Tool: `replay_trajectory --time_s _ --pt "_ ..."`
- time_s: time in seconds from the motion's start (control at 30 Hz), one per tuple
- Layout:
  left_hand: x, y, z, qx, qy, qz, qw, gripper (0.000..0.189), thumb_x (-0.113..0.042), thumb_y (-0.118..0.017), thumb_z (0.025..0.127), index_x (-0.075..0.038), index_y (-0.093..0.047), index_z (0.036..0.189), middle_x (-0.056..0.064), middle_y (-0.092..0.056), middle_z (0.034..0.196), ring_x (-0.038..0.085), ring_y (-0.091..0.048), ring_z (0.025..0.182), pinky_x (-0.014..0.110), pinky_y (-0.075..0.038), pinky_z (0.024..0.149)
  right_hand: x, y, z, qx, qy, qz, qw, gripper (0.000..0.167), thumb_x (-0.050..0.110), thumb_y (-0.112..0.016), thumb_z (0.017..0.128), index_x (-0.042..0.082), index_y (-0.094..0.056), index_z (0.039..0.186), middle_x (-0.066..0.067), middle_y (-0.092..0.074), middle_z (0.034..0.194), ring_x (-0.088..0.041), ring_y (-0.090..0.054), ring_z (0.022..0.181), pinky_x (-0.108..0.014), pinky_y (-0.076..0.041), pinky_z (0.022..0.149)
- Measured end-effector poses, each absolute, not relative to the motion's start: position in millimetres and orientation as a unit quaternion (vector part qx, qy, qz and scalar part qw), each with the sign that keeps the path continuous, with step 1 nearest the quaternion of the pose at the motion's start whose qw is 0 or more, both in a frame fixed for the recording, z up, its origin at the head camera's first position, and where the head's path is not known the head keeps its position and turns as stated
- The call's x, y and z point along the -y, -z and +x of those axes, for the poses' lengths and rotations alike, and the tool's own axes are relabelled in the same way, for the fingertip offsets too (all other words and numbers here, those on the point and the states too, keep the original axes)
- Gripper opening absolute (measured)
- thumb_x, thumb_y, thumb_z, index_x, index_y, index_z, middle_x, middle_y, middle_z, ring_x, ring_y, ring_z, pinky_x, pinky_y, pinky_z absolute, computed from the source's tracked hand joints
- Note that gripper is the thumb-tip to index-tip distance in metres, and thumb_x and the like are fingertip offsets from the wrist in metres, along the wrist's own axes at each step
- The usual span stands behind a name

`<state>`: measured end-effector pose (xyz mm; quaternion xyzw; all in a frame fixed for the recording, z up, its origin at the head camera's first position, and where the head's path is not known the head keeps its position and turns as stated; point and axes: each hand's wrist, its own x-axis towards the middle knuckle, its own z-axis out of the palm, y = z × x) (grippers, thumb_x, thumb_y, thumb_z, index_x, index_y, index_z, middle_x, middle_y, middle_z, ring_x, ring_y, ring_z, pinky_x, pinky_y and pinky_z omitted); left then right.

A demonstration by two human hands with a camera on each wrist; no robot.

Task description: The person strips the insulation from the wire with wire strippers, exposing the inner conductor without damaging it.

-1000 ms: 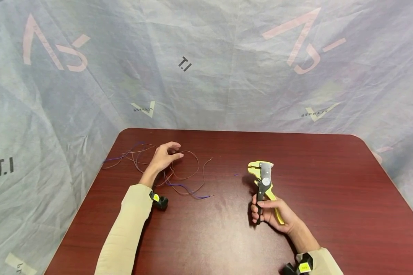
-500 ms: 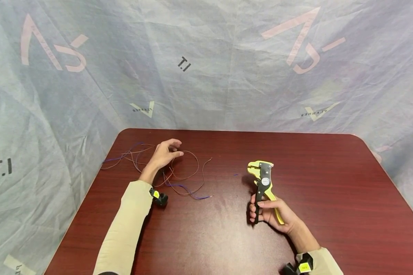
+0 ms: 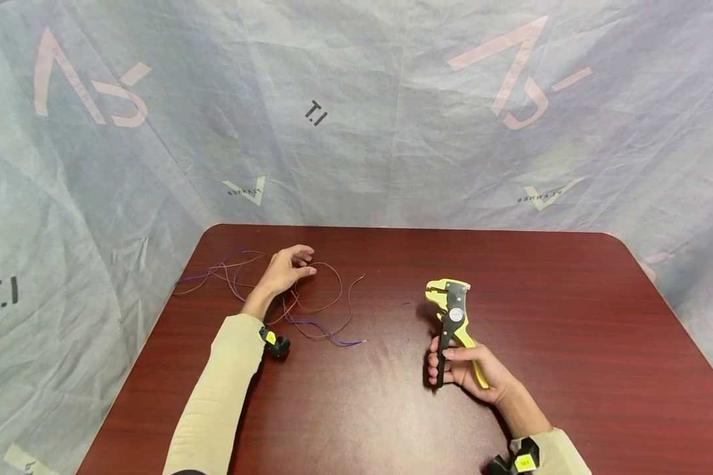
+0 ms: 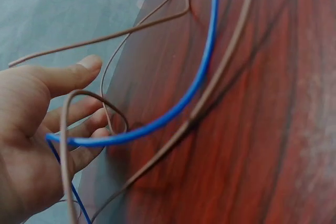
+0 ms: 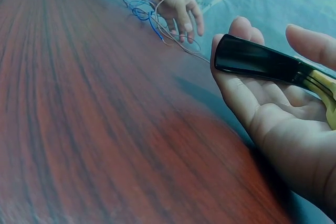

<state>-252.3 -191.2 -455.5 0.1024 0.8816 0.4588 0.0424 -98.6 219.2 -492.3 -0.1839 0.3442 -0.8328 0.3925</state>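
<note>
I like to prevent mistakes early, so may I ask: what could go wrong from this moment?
The brown wiring and blue wiring cross in loose loops by the left hand, so lifting one strand may tangle the rest. The small blue piece loose on the table could be brushed away. Carelessly squeezed, the wire stripper in the right hand might pinch a finger.

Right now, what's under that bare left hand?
Thin, looping blue and brown wires come out from under the left hand, over the shiny dark red table. In the head view, it hides what's directly below.
</note>
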Motion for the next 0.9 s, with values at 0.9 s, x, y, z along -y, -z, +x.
replay_trajectory --time_s 0.9 --pt "184.7 469.2 -255.8 -0.895 -0.43 0.115 0.02 0.015 -0.012 -0.067 0.096 -0.005 -0.077 0.102 0.015 -0.076 0.095 0.015 -0.065 0.08 0.025 -0.05 0.073 -219.5 489.4 -97.6 -0.347 0.833 -0.169 0.396 0.04 -0.004 -0.023 0.1 0.004 -0.058 0.119 -0.007 -0.068 0.102 -0.023 -0.067 0.095 -0.042 -0.056 0.093"
